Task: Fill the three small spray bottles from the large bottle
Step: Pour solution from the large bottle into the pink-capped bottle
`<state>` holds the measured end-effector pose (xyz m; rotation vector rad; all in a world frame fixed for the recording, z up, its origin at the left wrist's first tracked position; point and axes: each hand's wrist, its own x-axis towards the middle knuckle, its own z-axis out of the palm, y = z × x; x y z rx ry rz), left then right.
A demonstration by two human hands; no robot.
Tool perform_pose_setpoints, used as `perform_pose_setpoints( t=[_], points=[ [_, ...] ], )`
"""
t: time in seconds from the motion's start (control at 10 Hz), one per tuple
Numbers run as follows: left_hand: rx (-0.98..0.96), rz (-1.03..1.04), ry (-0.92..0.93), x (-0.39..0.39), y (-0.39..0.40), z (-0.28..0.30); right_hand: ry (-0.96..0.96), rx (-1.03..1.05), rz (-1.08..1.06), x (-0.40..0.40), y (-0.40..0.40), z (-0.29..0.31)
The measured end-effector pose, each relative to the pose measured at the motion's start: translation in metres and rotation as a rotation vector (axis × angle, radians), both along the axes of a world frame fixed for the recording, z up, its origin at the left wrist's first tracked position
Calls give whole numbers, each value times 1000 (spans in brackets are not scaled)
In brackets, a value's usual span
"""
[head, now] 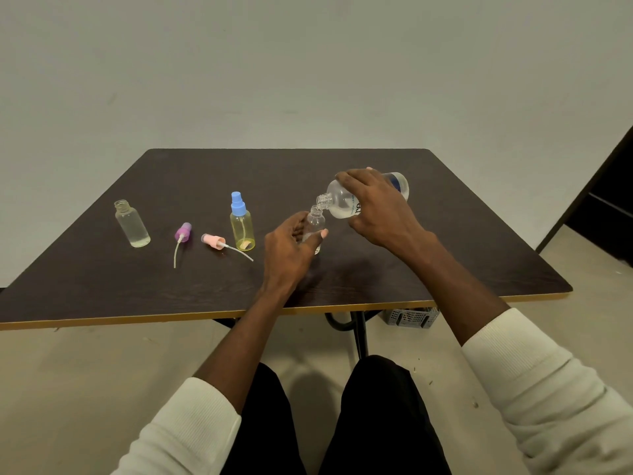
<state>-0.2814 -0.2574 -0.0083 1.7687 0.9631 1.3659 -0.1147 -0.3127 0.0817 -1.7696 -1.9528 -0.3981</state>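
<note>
My right hand (376,207) grips the large clear bottle (339,200), tilted on its side with its open neck just over the mouth of a small clear bottle (315,222). My left hand (291,248) holds that small bottle upright on the dark table (445,269). A yellow spray bottle (242,228) with a blue spray top stands to the left of my left hand. An uncapped clear small bottle (132,224) with a little liquid stands at the far left. Between them lie a purple spray top (181,233) and a pink spray top (214,241), each with its tube.
The table's front edge (205,318) runs just beyond my knees. A grey perforated crate (411,317) sits on the floor under the table's right side. A dark doorway (606,207) is at the far right.
</note>
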Motion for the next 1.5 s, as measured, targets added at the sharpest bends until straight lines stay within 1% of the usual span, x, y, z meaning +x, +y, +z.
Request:
perform_pose_setpoints(
  t=[0.3,0.8,1.5],
  points=[
    [18,-29,0,-1,-1,0,1,-1,2,1,0,0],
    [22,0,0,0,4,-5,1,-9,10,1,1,0],
    [44,-32,-18,-2,-3,2,-9,-20,4,-1,0,1]
  ],
)
